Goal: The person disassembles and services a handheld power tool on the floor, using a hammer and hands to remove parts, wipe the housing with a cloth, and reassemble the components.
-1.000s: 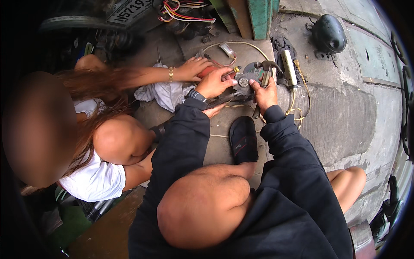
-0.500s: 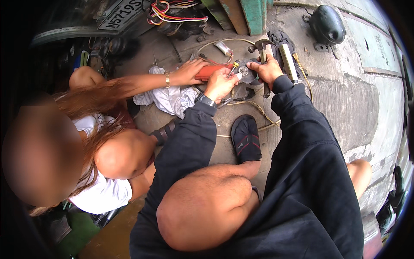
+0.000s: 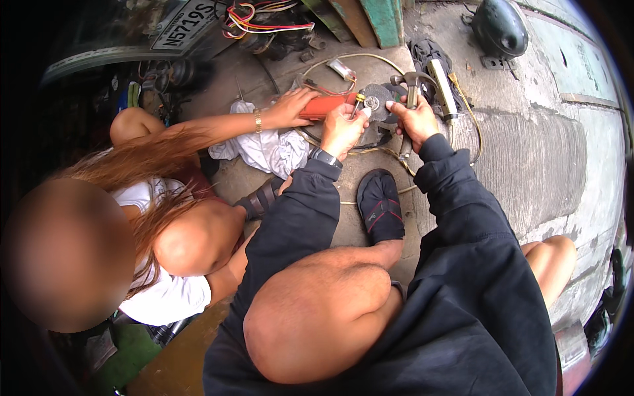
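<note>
My left hand (image 3: 342, 133) pinches a slim metal rod with a yellow end (image 3: 360, 98), held close to the round metal hub (image 3: 371, 103) of a dark disc (image 3: 380, 117). The disc sits at the end of a red power tool (image 3: 325, 105), which looks like an angle grinder and lies on the concrete. To the right of the disc, my right hand (image 3: 420, 123) is closed on a hammer (image 3: 412, 99), its head pointing away from me. Its thumb reaches toward the disc's edge. A co-worker's hand (image 3: 290, 107) rests on the red tool's body from the left.
A white cloth (image 3: 267, 150) lies beside the co-worker's forearm. Cords loop round the work, and a long pale bar (image 3: 442, 90) lies right of the hammer. A black rounded tank (image 3: 500, 30) stands at the far right. My sandalled foot (image 3: 381, 210) is just nearer.
My right hand has shifted slightly nearer and to the right, and the hammer has turned in its grip. My left hand keeps the rod by the hub. The co-worker's hand stays on the tool.
</note>
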A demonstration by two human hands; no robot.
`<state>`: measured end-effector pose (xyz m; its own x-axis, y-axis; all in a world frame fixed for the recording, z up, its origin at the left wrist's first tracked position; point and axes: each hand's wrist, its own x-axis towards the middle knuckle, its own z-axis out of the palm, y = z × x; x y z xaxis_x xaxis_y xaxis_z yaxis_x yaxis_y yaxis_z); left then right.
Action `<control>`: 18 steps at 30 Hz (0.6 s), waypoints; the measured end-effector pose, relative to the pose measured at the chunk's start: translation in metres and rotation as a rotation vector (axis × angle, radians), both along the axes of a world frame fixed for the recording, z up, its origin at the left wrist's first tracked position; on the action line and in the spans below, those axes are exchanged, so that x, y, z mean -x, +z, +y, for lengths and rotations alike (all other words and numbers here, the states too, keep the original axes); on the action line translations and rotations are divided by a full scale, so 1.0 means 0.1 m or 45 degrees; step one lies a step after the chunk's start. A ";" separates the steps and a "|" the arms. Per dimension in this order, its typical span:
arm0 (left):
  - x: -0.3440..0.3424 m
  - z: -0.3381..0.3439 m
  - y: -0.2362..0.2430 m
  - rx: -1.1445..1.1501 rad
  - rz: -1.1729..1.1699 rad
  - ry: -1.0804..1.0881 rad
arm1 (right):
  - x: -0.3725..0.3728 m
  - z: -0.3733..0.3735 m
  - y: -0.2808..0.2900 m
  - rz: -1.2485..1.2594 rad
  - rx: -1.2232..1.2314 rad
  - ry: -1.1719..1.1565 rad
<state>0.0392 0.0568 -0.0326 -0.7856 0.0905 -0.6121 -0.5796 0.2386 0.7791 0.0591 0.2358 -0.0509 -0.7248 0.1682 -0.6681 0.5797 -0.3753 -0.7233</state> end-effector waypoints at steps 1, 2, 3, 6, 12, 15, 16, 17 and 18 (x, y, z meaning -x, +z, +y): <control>-0.01 0.00 -0.01 -0.034 0.000 0.020 | -0.06 0.02 0.05 0.030 0.067 -0.021; -0.02 0.00 -0.02 -0.070 -0.001 0.038 | -0.14 0.03 0.06 0.036 0.079 -0.038; -0.03 -0.02 -0.04 -0.089 -0.004 0.045 | -0.21 0.04 0.09 0.020 0.072 -0.025; -0.03 -0.07 -0.08 -0.138 -0.008 0.056 | -0.52 0.11 0.17 -0.024 -0.044 0.075; 0.01 -0.01 -0.11 -0.210 0.015 0.106 | -1.32 0.58 0.37 0.289 -0.988 0.856; 0.07 0.02 -0.12 -0.219 0.035 0.159 | -1.51 0.71 0.53 0.278 -1.082 1.141; 0.12 0.05 -0.12 -0.209 0.010 0.160 | -1.59 0.75 0.53 0.257 -1.103 1.198; 0.19 0.07 -0.12 -0.198 -0.014 0.161 | -1.64 0.77 0.53 0.237 -1.123 1.254; 0.25 0.09 -0.10 -0.186 -0.043 0.164 | -1.69 0.77 0.52 0.238 -1.120 1.261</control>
